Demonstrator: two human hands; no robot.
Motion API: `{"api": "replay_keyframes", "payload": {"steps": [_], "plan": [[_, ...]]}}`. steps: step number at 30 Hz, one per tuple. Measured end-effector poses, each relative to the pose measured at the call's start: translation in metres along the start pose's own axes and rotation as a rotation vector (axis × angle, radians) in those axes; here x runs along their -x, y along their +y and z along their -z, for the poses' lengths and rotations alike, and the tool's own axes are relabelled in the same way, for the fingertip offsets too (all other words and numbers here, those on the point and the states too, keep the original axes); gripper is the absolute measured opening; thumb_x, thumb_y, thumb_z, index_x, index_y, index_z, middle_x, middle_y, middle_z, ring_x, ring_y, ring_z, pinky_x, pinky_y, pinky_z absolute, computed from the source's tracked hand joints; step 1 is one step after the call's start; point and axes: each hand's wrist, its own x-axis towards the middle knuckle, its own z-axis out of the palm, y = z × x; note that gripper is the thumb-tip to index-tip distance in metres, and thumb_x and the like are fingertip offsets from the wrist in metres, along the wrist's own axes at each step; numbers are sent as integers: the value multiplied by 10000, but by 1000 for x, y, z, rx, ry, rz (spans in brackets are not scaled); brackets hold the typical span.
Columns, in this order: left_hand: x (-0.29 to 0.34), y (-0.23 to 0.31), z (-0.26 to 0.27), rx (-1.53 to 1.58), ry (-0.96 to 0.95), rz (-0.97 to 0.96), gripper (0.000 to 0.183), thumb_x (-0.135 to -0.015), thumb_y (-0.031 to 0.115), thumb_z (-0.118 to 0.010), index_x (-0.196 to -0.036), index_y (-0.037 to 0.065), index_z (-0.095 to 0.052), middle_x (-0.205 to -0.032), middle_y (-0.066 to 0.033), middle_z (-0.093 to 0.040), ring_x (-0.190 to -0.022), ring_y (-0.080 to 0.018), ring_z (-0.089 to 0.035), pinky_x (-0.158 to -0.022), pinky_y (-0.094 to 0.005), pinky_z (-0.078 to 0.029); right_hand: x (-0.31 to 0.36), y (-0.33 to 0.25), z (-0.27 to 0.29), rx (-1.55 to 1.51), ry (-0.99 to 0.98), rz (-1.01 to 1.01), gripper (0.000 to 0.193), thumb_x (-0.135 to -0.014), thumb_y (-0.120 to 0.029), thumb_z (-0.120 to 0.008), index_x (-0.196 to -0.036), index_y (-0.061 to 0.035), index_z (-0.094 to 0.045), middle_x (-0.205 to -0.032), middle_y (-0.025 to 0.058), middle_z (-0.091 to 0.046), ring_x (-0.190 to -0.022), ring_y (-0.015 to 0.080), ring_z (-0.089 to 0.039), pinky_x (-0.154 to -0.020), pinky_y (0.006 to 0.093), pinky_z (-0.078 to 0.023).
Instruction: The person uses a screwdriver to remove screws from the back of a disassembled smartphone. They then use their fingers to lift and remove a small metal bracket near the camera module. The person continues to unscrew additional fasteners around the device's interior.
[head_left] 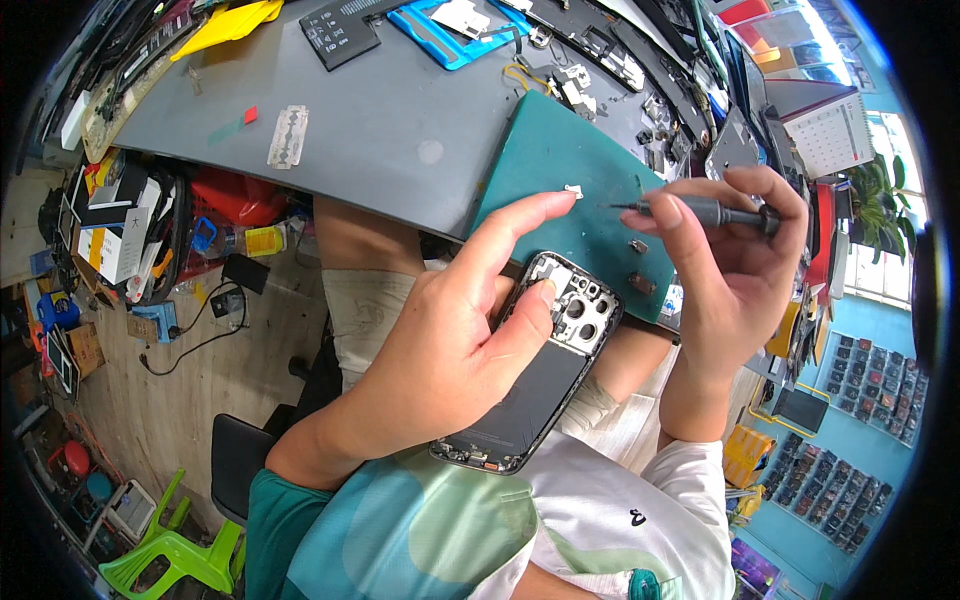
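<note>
My left hand (pixel 440 325) grips an opened smartphone (pixel 535 390) by its upper left side, thumb pressed on the inner metal plate near the camera openings. The phone lies tilted above my lap, its black battery exposed. My left index finger reaches out over the green mat (pixel 535 150), its tip at a small whitish part (pixel 573 190); I cannot tell whether it touches. My right hand (pixel 740 270) holds a dark slim screwdriver (pixel 708 211) between thumb and fingers, its thin tip pointing left towards that part, apart from it. Two small metal parts (pixel 640 284) rest on the mat's right side.
On the grey table (pixel 370 130) lie a razor-type blade (pixel 289 136), a black battery (pixel 340 35) and a blue frame (pixel 430 35). Loose phone parts (pixel 660 130) crowd the back right. A green plastic chair (pixel 180 550) stands on the floor at left.
</note>
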Motion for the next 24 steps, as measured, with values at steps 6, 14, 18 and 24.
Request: {"api": "replay_keyframes", "payload": {"steps": [6, 14, 18, 24], "plan": [[-1, 2, 0, 0, 1, 22, 563, -1110, -57, -496, -1655, -7, -366, -1467, -112, -622, -991, -35, -658, -817, -206, -531, 25, -15, 2, 4, 1, -90, 561, -928, 65, -812, -1331, -39, -437, -1048, 236, -730, -925, 285, -763, -836, 445, -697], [0, -1, -1, -50, 28, 1, 564, -1108, -43, -512, -1653, 7, -374, -1349, -106, -680, -960, -27, -654, -788, -199, -516, 42, -16, 6, 10, -27, -76, 693, -828, 159, -849, -1335, 6, -402, -1058, 213, -686, -929, 303, -788, -843, 396, -669], [0, -1, -2, -28, 31, -6, 564, -1112, -35, -516, -1656, 8, -371, -1247, -101, -707, -924, -18, -641, -763, -187, -497, 43, -11, 10, -7, -98, -7, 708, -814, 178, -855, -1327, 18, -395, -1066, 238, -700, -934, 312, -794, -839, 395, -671], [0, -3, -2, -8, 33, -22, 561, -1117, -20, -522, -1656, 9, -371, -1172, -79, -713, -912, -14, -626, -750, -179, -482, 43, -11, 8, 30, -122, 18, 689, -817, 162, -859, -1310, 4, -404, -1024, 241, -716, -919, 315, -790, -841, 408, -670]]}}
